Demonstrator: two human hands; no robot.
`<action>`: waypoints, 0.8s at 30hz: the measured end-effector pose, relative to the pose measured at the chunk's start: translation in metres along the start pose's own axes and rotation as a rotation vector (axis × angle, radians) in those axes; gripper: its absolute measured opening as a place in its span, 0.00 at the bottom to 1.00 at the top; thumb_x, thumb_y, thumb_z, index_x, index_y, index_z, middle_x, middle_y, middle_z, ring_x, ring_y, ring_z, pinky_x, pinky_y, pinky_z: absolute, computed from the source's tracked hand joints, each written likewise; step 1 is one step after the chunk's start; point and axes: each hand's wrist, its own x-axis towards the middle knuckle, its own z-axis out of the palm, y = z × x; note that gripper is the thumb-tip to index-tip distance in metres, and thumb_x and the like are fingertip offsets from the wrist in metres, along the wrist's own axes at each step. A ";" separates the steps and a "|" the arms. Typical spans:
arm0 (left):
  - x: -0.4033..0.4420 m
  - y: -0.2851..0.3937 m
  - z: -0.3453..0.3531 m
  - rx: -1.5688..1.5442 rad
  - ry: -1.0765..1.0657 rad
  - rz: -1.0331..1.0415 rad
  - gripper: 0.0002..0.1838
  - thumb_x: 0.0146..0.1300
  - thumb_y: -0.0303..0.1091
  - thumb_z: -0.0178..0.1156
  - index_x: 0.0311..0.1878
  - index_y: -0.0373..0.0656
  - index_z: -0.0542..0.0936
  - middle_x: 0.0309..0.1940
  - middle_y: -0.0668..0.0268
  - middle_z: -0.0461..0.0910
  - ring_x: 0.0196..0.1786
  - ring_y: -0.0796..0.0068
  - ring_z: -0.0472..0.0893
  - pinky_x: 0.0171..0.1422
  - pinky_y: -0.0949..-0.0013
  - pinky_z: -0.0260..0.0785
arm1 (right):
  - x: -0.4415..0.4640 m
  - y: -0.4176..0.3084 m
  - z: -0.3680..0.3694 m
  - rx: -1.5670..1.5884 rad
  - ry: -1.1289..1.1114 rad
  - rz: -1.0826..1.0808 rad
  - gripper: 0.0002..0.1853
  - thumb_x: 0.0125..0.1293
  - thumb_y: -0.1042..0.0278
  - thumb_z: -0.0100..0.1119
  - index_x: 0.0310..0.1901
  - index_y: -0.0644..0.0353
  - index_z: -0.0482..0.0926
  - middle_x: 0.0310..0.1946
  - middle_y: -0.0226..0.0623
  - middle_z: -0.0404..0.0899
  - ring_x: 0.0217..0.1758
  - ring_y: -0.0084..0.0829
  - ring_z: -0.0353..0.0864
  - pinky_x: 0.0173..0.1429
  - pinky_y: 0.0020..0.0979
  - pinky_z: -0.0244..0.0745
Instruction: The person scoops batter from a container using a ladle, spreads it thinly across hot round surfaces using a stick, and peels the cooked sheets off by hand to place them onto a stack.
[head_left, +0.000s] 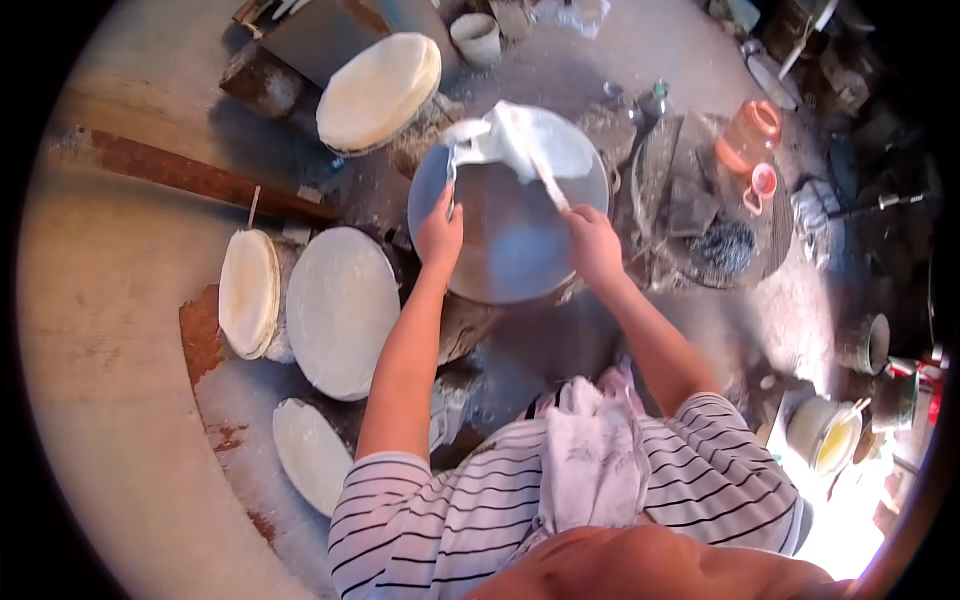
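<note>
The thin white sheet (510,140) is over the far part of the big round plate (520,230). Its middle is bunched up, and a pale patch lies flat at the far right of the plate. The near part of the plate is bare and looks dark and smooth.

To lift the sheet well, I think both hands should pull gently and at the same speed. The sheet looks soft and thin, so a hard tug on one side could rip it. Keeping the hands apart should help stop the sides from sticking together. It also seems wise to keep the skin off the plate, as it may be hot.

The left hand (438,235) is at the left side of the plate. Its fingers are closed and seem to pinch a thin end of the sheet, but the view is blurry there, so a small tool could be in them too. The right hand (592,245) is at the right side. Its fingers are bent in close, with no wide gap, and they grip a long, narrow end that runs up to the bunched part.
</note>
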 end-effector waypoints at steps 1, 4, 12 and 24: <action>-0.004 -0.009 0.012 -0.007 0.056 0.020 0.24 0.63 0.40 0.55 0.63 0.56 0.71 0.52 0.59 0.78 0.52 0.56 0.78 0.54 0.62 0.70 | 0.013 0.005 -0.011 0.000 0.039 0.002 0.18 0.50 0.80 0.54 0.45 0.56 0.80 0.44 0.35 0.78 0.50 0.40 0.75 0.51 0.35 0.74; -0.012 -0.025 -0.008 0.040 0.074 -0.054 0.23 0.63 0.39 0.55 0.63 0.59 0.70 0.50 0.62 0.79 0.49 0.56 0.79 0.50 0.60 0.72 | 0.014 0.028 -0.034 -0.074 0.039 0.006 0.18 0.49 0.80 0.57 0.43 0.55 0.81 0.43 0.34 0.78 0.49 0.41 0.75 0.51 0.35 0.74; -0.049 -0.010 -0.014 -0.216 0.037 -0.294 0.24 0.61 0.38 0.58 0.63 0.58 0.71 0.49 0.59 0.80 0.47 0.57 0.81 0.50 0.63 0.72 | 0.047 -0.010 -0.017 0.134 -0.122 0.101 0.15 0.54 0.75 0.54 0.43 0.54 0.82 0.44 0.32 0.79 0.49 0.40 0.76 0.51 0.35 0.73; -0.121 0.033 -0.007 0.463 0.192 -0.396 0.25 0.62 0.38 0.57 0.62 0.69 0.70 0.28 0.59 0.77 0.33 0.56 0.79 0.36 0.57 0.71 | 0.120 0.015 0.012 0.079 -0.413 -0.425 0.17 0.48 0.78 0.54 0.42 0.58 0.81 0.42 0.35 0.79 0.48 0.41 0.75 0.52 0.36 0.73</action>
